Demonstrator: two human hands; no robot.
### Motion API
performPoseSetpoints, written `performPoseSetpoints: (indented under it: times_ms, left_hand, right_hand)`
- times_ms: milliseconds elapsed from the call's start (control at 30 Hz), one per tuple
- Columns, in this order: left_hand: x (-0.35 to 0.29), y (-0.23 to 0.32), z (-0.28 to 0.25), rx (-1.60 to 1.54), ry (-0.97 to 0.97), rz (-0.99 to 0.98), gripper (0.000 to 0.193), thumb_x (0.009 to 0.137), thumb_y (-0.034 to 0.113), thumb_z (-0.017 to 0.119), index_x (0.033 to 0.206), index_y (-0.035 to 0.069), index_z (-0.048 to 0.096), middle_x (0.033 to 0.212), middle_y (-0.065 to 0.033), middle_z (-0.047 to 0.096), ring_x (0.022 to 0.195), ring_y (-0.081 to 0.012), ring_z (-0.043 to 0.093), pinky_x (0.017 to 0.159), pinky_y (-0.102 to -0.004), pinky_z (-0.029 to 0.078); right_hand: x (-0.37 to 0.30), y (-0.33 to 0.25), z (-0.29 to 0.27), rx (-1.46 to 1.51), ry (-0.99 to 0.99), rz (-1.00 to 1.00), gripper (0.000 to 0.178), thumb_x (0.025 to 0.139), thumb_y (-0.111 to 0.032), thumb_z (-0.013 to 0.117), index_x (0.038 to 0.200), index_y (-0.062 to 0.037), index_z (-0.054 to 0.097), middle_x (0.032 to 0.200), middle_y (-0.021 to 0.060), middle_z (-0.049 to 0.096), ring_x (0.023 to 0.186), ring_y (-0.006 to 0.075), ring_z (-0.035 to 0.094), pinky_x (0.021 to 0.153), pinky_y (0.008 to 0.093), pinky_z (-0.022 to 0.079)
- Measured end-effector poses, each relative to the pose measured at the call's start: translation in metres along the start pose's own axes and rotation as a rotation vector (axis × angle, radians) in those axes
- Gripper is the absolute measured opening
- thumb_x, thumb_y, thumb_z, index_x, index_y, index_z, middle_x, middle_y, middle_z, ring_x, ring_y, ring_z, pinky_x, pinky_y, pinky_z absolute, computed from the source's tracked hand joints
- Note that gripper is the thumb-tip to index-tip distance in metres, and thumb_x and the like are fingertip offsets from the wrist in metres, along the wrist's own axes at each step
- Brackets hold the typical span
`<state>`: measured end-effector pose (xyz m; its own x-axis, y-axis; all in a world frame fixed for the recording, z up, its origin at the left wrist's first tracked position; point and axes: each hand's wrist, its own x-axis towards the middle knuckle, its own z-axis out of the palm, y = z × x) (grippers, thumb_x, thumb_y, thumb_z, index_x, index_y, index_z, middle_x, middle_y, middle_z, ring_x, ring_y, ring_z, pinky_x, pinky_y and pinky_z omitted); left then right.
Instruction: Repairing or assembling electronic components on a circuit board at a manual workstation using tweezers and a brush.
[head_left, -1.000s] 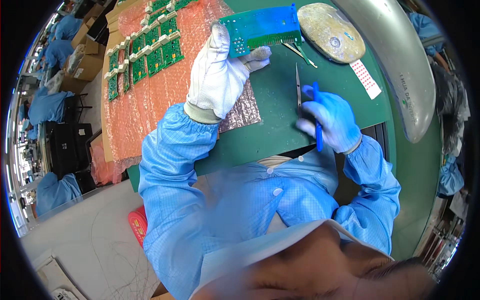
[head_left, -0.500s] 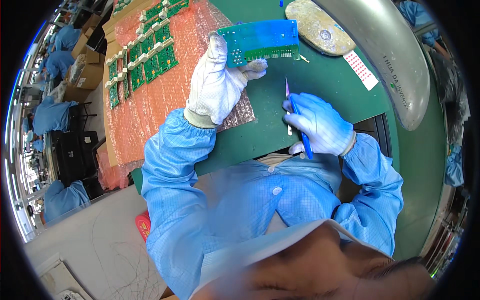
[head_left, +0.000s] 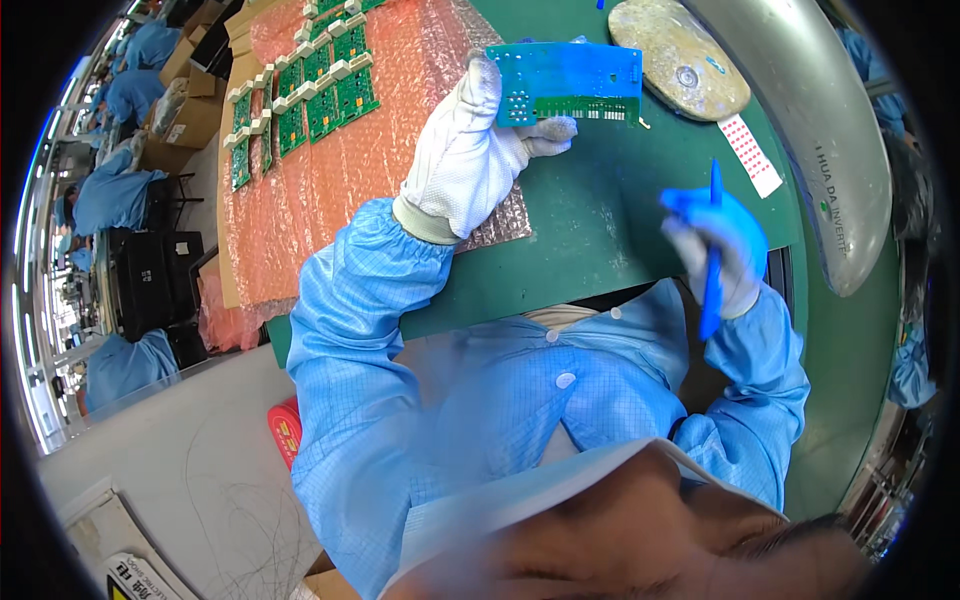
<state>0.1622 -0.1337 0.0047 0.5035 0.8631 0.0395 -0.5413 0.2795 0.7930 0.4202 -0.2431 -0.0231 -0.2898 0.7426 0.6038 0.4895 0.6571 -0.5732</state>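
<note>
My left hand [head_left: 465,150], in a white glove, is closed on the left end of a circuit board [head_left: 575,80]. The board is raised above the green table, its soldered face showing, with blue light over much of it. A row of metal contacts runs along its lower edge. To the right and nearer my body, my right hand [head_left: 725,245], also gloved and lit blue, is closed around a slim blue pen-shaped tool [head_left: 713,290]. The tool points away from me, apart from the board. Some of the fingertips are blurred.
Several green boards with white connectors [head_left: 310,95] lie on pink bubble wrap [head_left: 300,210] at the left. A mottled round stone-like block [head_left: 680,60] and a red-dotted label strip [head_left: 750,155] are at the far right. A grey lamp-like housing [head_left: 840,150] overhangs the right side.
My right hand has moved right, away from the board, and turned with the blue tool, which now stands more upright. The thin pointed tip seen earlier no longer shows. My left hand still holds the board.
</note>
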Motion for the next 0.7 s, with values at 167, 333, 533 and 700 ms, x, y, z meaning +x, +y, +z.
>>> performPoseSetpoints:
  times_ms: [167, 333, 533, 700]
  left_hand:
    - [0.001, -0.005, -0.004, -0.02, -0.008, -0.014, 0.057, 0.096, 0.046, 0.056, 0.132, 0.002, 0.049, 0.115, -0.0144, 0.064, 0.09, -0.0231, 0.066, 0.081, -0.0373, 0.055]
    - [-0.001, -0.006, 0.006, 0.121, 0.048, -0.057, 0.05, 0.097, 0.036, 0.059, 0.132, 0.002, 0.048, 0.114, -0.0125, 0.063, 0.091, -0.0207, 0.065, 0.084, -0.0354, 0.053]
    - [-0.002, -0.013, 0.011, 0.367, -0.011, -0.095, 0.054, 0.094, 0.035, 0.06, 0.132, -0.001, 0.047, 0.111, -0.0124, 0.064, 0.09, -0.0209, 0.067, 0.081, -0.0334, 0.053]
    - [-0.001, -0.016, 0.005, 0.538, -0.029, -0.049, 0.051, 0.097, 0.034, 0.054, 0.131, -0.003, 0.047, 0.104, -0.0139, 0.066, 0.085, -0.0209, 0.07, 0.076, -0.0323, 0.055]
  right_hand:
    - [0.015, 0.022, -0.007, -0.063, -0.082, 0.087, 0.02, 0.082, 0.004, 0.07, 0.099, -0.0026, 0.062, 0.092, 0.0171, 0.071, 0.079, 0.0268, 0.071, 0.07, 0.0341, 0.056]
    - [0.05, 0.013, 0.017, 0.152, 0.269, -0.277, 0.023, 0.078, 0.004, 0.075, 0.095, -0.0028, 0.062, 0.092, 0.0196, 0.07, 0.079, 0.0301, 0.071, 0.065, 0.037, 0.055]
    - [0.079, 0.036, 0.038, 0.26, 0.31, -0.276, 0.025, 0.08, 0.0, 0.075, 0.1, -0.0025, 0.061, 0.097, 0.0187, 0.069, 0.081, 0.0256, 0.069, 0.068, 0.033, 0.055]
    - [0.087, 0.04, 0.055, 0.467, 0.432, -0.299, 0.021, 0.084, 0.002, 0.067, 0.105, 0.0007, 0.064, 0.086, 0.0172, 0.068, 0.073, 0.0205, 0.068, 0.065, 0.029, 0.055]
